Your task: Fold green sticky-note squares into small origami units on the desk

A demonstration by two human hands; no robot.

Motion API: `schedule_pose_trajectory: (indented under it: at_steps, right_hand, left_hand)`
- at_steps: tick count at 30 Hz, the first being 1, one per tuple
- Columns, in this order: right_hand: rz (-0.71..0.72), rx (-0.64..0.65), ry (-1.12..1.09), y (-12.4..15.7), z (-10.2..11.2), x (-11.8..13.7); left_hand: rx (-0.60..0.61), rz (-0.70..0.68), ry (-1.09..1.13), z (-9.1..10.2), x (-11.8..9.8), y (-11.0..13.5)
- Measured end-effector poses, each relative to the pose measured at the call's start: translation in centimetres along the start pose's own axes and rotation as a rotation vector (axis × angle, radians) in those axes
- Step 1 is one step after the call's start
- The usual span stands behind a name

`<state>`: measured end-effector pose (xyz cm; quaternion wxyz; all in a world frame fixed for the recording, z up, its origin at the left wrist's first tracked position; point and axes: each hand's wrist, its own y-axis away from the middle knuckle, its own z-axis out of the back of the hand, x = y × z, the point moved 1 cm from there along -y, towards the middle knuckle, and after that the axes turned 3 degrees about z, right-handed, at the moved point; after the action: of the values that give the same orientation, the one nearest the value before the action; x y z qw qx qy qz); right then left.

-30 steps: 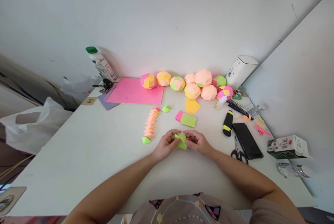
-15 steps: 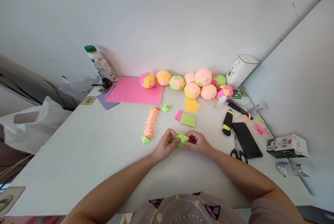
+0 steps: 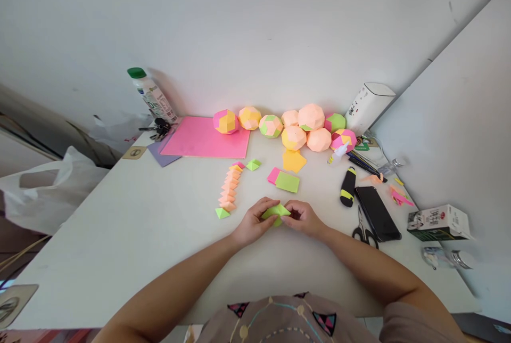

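Observation:
Between my two hands, above the white table, is a piece of folded green paper (image 3: 276, 212) with raised creases. My left hand (image 3: 254, 221) pinches its left side, thumb in front and fingers behind. On the right edge, the thumb and fingertips of my right hand (image 3: 304, 217) grip the same paper. Just beyond lie a green paper rectangle (image 3: 288, 182) and a pink one (image 3: 273, 174) partly under it. A row of folded peach paper pieces (image 3: 229, 192) runs to the left, with a green folded piece (image 3: 222, 213) at its near end and another green piece (image 3: 253, 164) near its far end.
Faceted paper balls (image 3: 311, 117) line the wall, beside a pink sheet (image 3: 203, 140). An orange paper shape (image 3: 294, 161) lies before them. To the right are a glue bottle (image 3: 338, 153), a cutter (image 3: 348, 187), scissors (image 3: 364, 234), a phone (image 3: 378, 214) and a milk carton (image 3: 439, 223).
The green paper looks wider and flatter between my hands, its upright point lowered. My left fingers have shifted along its far edge; my right hand stays nearly in place.

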<state>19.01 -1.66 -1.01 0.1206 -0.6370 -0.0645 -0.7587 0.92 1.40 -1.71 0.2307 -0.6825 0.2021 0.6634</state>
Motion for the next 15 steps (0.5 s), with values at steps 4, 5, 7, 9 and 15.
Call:
schedule_pose_trajectory:
  at_steps: [4, 5, 7, 9, 15]
  right_hand:
    - [-0.004, -0.041, -0.017, 0.0, -0.1, 0.1]
    - [-0.001, -0.050, -0.023, 0.0, -0.1, 0.2]
    - [0.005, -0.065, -0.035, 0.0, -0.1, 0.3]
    - [0.005, -0.077, -0.046, 0.0, -0.1, 0.3]
    - [-0.014, -0.104, -0.083, 0.1, 0.0, 0.3]
  left_hand:
    - [-0.008, 0.026, 0.028, -0.1, 0.4, -0.1]
    - [-0.010, 0.025, 0.028, -0.1, 0.5, -0.1]
    - [-0.015, 0.022, 0.019, -0.1, 0.8, -0.2]
    - [-0.020, 0.017, -0.006, -0.1, 0.8, -0.2]
    - [-0.001, 0.003, -0.171, -0.1, -0.2, -0.2]
